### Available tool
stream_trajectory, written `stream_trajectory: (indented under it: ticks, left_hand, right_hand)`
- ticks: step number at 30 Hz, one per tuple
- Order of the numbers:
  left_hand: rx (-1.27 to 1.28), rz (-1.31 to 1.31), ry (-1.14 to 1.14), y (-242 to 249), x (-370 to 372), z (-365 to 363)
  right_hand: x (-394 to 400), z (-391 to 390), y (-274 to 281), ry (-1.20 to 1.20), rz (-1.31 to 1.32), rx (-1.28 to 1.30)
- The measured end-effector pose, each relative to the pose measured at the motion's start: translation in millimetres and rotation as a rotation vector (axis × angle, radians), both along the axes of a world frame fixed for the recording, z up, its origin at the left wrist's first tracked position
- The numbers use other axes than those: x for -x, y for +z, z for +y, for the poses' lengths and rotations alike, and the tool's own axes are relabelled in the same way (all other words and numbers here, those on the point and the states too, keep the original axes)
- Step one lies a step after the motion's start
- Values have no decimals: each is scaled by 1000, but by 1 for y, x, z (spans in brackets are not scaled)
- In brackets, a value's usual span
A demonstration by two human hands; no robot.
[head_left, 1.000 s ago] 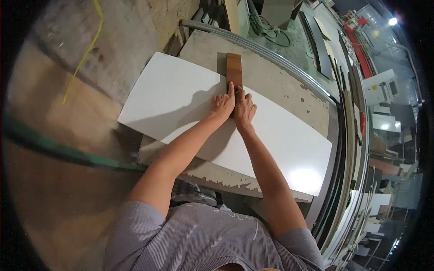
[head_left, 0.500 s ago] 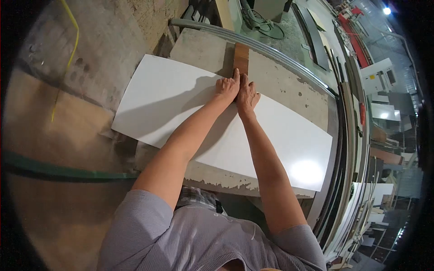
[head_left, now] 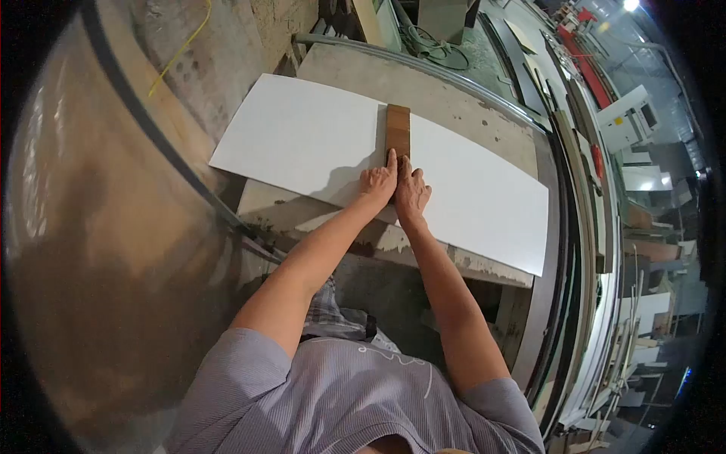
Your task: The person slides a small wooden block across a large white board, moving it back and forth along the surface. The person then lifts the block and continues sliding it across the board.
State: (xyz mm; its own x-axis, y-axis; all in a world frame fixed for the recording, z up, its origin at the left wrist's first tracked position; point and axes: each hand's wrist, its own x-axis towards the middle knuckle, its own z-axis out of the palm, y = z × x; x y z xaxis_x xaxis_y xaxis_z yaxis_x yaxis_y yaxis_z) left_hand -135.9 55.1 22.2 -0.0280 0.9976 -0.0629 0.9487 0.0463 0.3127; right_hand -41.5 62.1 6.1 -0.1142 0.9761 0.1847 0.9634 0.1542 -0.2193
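A long white panel (head_left: pixel 484 189) lies flat across a worn, paint-chipped table (head_left: pixel 340 64). Across its middle rests a brown wooden block (head_left: pixel 398 130), pointing away from me. My left hand (head_left: pixel 378 181) grips the near end of the block from the left, its index finger stretched along the top. Close beside it, my right hand (head_left: pixel 413 189) holds the same end from the right, fingers pressed against the wood. The underside of the block and the parts of the fingers beneath it are hidden.
A metal rail (head_left: pixel 423 69) curves along the table's far edge. Beyond it lies a coiled cable (head_left: pixel 435 47). Long strips and boards (head_left: pixel 586 189) are stacked at the right. A dark band (head_left: pixel 144 113) crosses the left side, over a brown surface (head_left: pixel 113 265).
Both hands and the wooden block have come nearer to me across the panel. The block now lies wholly over the panel, where its far end reached past the edge before.
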Motion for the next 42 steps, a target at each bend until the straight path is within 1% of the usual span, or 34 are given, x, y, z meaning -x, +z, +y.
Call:
stream_trajectory:
  ticks: [8, 11, 12, 13, 17, 20, 22, 26, 28, 32, 35, 38, 40, 42]
  left_hand:
    - [68, 19, 47, -1, 2, -97]
    - [33, 40, 105, 2, 6, -121]
    - [61, 32, 118, 4, 9, -128]
    - [92, 23, 129, 5, 12, -131]
    - [94, 19, 178, -1, 26, -136]
    - [60, 57, 239, -1, 39, -125]
    - [59, 30, 266, 1, 52, -117]
    - [115, 1, 289, 1, 78, -98]
    - [104, 27, 326, -4, 88, -82]
    - [89, 8, 329, -7, 110, -48]
    - [104, -3, 327, 10, 121, -25]
    - [62, 0, 311, 7, 134, 5]
    - [4, 33, 303, 4, 141, 26]
    - [-3, 9, 307, 1, 147, 49]
  right_hand:
    - [-1, -91, 10, 129, -20, 43]
    - [5, -105, 7, 192, -65, 14]
    - [7, -110, 7, 219, -67, -47]
    - [10, -113, 8, 225, -65, -54]
    - [25, -115, 11, 295, -45, 6]
    - [40, -101, 12, 310, -23, 16]
    - [55, -92, 13, 315, -33, 79]
    - [80, -76, 10, 331, 10, 48]
    - [93, -61, 9, 316, 28, 52]
    - [116, -25, 2, 293, 66, 44]
    - [131, 2, 7, 262, 71, 75]
    - [144, 32, 5, 242, 67, 70]
    - [151, 52, 2, 230, 89, 8]
    - [157, 73, 0, 225, 85, 21]
